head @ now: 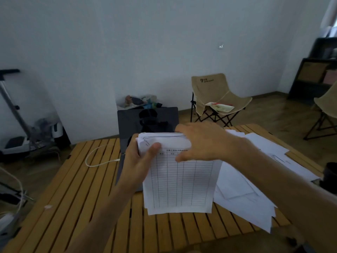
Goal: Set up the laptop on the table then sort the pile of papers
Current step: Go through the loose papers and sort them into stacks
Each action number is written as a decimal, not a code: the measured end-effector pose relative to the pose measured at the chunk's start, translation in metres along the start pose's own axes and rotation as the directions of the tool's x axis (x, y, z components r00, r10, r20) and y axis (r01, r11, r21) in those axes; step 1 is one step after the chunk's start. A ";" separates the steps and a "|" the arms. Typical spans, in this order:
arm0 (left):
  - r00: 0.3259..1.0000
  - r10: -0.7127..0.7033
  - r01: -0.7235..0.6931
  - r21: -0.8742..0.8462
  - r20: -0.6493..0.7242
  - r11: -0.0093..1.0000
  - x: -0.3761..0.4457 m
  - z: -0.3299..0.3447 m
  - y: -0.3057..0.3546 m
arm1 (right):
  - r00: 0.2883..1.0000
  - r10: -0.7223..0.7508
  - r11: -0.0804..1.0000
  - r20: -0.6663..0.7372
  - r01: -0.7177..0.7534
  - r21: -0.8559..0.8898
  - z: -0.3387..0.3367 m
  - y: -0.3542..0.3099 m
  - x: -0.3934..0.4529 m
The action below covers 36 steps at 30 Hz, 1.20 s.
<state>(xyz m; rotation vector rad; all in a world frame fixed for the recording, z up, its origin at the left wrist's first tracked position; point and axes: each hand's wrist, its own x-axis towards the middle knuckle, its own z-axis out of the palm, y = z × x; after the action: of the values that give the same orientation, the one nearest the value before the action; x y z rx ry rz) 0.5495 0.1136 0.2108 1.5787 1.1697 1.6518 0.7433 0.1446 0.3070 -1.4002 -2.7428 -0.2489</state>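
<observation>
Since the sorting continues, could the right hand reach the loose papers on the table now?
Probably yes: the right hand rests open on the held stack, and the loose papers lie uncovered just beside it.

I read this as a room in a home used as a makeshift office. I see a slatted wooden folding table (73,179) with a laptop (133,123) and loose papers (242,189), beige camping chairs (217,95) on wood flooring at far right, and a bin of clutter (140,103) against the plain white wall.
</observation>
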 end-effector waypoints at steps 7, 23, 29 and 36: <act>1.000 -0.028 0.028 0.005 -0.011 1.000 0.003 0.009 -0.003 | 0.995 -0.015 1.000 -0.101 0.015 -0.003 0.021 -0.008 0.006; 0.998 0.022 -0.022 0.002 0.056 1.000 -0.002 0.001 -0.023 | 0.998 -0.025 0.996 -0.055 0.030 0.088 0.017 -0.003 0.009; 0.877 -0.460 0.455 0.065 0.136 0.888 -0.063 0.004 -0.094 | 0.993 -0.103 0.992 -0.066 0.107 0.070 0.005 -0.014 0.012; 0.921 -0.386 0.386 0.004 -0.047 0.922 -0.073 0.007 -0.103 | 0.991 -0.106 0.987 -0.079 0.114 0.113 -0.009 -0.016 0.024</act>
<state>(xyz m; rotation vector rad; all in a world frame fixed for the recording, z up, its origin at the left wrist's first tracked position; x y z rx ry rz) 0.5499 0.0985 0.0854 1.2225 1.4137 1.4254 0.7158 0.1526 0.3167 -1.1892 -2.7290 -0.1372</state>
